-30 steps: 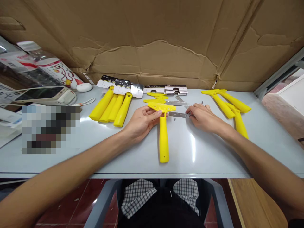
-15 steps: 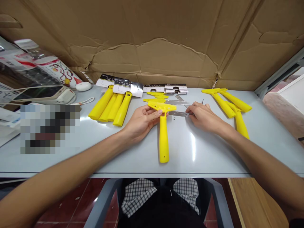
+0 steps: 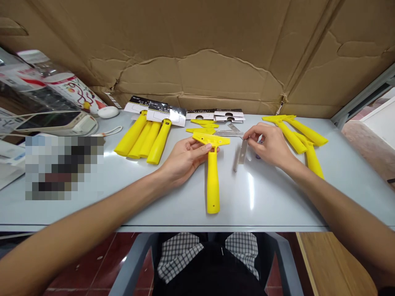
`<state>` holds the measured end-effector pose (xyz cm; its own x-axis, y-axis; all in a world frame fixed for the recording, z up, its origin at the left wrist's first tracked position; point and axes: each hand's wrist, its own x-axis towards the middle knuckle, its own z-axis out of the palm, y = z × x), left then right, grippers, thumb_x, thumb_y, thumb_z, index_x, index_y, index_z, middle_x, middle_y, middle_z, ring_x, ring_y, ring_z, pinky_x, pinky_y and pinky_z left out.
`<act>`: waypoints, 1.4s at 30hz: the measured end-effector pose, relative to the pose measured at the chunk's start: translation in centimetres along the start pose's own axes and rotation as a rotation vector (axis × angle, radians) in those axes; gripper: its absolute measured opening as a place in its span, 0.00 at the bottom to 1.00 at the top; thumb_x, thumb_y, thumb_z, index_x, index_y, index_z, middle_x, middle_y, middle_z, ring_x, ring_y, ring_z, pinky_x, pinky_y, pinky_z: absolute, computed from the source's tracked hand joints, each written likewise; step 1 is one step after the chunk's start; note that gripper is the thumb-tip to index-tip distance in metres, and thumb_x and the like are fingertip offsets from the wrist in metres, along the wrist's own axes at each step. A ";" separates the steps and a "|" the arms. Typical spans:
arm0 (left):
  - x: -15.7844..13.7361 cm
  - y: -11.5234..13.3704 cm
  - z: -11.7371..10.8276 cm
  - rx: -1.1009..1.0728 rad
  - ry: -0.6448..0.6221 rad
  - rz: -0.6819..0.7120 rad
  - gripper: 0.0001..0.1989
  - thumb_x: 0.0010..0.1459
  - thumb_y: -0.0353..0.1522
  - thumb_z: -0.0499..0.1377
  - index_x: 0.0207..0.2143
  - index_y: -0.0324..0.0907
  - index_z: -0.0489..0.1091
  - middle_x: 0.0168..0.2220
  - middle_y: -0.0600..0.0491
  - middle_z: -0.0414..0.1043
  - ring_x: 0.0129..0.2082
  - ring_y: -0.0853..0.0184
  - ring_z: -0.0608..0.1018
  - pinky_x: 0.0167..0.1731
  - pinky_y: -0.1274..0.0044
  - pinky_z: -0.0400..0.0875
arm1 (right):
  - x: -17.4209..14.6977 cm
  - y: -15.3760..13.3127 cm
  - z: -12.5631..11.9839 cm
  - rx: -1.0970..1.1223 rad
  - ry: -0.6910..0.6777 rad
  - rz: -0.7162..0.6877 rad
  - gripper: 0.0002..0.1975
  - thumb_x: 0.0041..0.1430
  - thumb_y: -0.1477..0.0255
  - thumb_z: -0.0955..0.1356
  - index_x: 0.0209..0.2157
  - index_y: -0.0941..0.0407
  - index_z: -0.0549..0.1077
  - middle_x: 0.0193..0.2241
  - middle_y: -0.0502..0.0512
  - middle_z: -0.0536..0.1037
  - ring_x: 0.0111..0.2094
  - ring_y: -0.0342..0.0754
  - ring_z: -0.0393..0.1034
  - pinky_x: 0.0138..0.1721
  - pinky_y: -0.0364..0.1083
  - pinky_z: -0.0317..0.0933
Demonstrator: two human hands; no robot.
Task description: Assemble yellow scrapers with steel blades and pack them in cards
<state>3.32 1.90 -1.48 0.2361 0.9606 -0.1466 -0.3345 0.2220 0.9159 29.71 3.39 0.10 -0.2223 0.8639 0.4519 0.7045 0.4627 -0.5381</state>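
My left hand [image 3: 191, 158] is closed on a yellow plastic scraper handle [image 3: 213, 181], its thumb on the neck just below the wide head. The head lies crosswise at the far end, and the grip points toward me. To the right, my right hand [image 3: 268, 144] pinches a thin metal blade [image 3: 243, 152] by its far end, so the blade hangs toward the table. A narrow greyish shape beside the blade is hard to make out. Something dark and bluish shows partly under the right palm. Loose metal blades [image 3: 228, 132] and flat yellow head pieces [image 3: 202, 130] lie beyond the hands.
Yellow scraper handles with cards [image 3: 159, 142] lie left of centre, and other yellow handles [image 3: 290, 133] lie at right. Folded cards [image 3: 228, 115] rest against the cardboard [image 3: 197, 78] behind. A phone [image 3: 58, 120], bottles [image 3: 70, 84] and a white case [image 3: 108, 112] crowd the left.
My right hand has lifted the blade and turned it from lying sideways to hanging toward me. The left hand and yellow handle have stayed nearly still.
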 end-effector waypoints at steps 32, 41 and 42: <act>-0.4 0.0 0.3 0.004 -0.030 -0.019 0.10 0.58 0.27 0.72 0.43 0.37 0.81 0.47 0.42 0.84 0.47 0.58 0.85 0.54 0.68 0.80 | 0.1 -1.0 -0.1 0.564 -0.084 0.338 0.15 0.55 0.72 0.76 0.43 0.51 0.74 0.34 0.52 0.80 0.33 0.49 0.77 0.34 0.49 0.70; -0.4 -0.2 0.2 0.027 -0.043 0.003 0.12 0.57 0.29 0.73 0.44 0.37 0.81 0.47 0.42 0.84 0.46 0.59 0.85 0.55 0.67 0.79 | 0.2 -0.9 0.2 0.768 0.032 0.413 0.07 0.54 0.71 0.77 0.33 0.52 0.77 0.30 0.51 0.81 0.35 0.51 0.81 0.44 0.53 0.74; -0.3 -0.2 0.2 0.025 -0.046 0.000 0.12 0.57 0.29 0.73 0.43 0.37 0.81 0.46 0.42 0.84 0.46 0.58 0.85 0.55 0.67 0.79 | 0.2 -0.9 0.3 0.800 0.040 0.421 0.09 0.53 0.70 0.78 0.33 0.52 0.77 0.31 0.52 0.82 0.36 0.51 0.81 0.44 0.52 0.74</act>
<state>3.48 1.49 -1.56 0.2780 0.9518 -0.1293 -0.3116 0.2167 0.9252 28.84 3.20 0.41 -0.0183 0.9923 0.1222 0.0399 0.1228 -0.9916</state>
